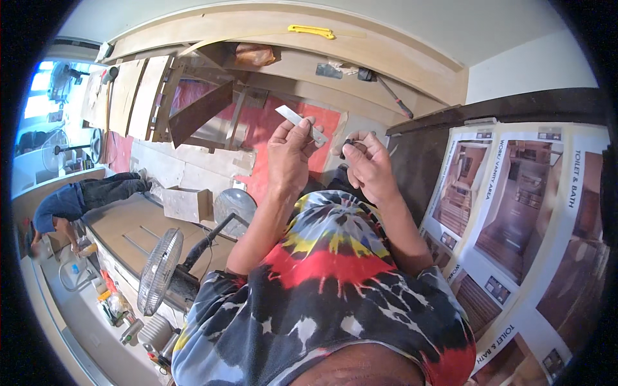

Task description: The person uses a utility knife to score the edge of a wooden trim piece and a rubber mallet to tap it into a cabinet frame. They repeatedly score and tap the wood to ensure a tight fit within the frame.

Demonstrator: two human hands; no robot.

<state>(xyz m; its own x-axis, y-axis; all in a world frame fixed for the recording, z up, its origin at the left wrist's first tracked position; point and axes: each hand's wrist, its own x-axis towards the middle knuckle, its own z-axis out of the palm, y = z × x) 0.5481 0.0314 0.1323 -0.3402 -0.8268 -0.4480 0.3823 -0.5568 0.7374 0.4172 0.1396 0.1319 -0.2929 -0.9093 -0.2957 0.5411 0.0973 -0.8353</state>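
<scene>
My left hand (293, 141) is raised near the middle of the view, its thumb and fingers closed on a pale flat strip (288, 114) that has a greyer lower end. A little to its right, my right hand (364, 161) pinches a small dark object (346, 147), whose shape is mostly hidden by the fingers. The two hands are apart, over my tie-dyed shirt, with a red floor covering (257, 174) beyond them.
A standing fan (159, 270) is at lower left. Another person (64, 209) bends beside a cardboard-covered platform (129, 225). Wooden panels (145, 96) stand at upper left; a yellow cutter (309, 30) lies on a ledge above. A dark board with printed sheets (515, 206) fills the right.
</scene>
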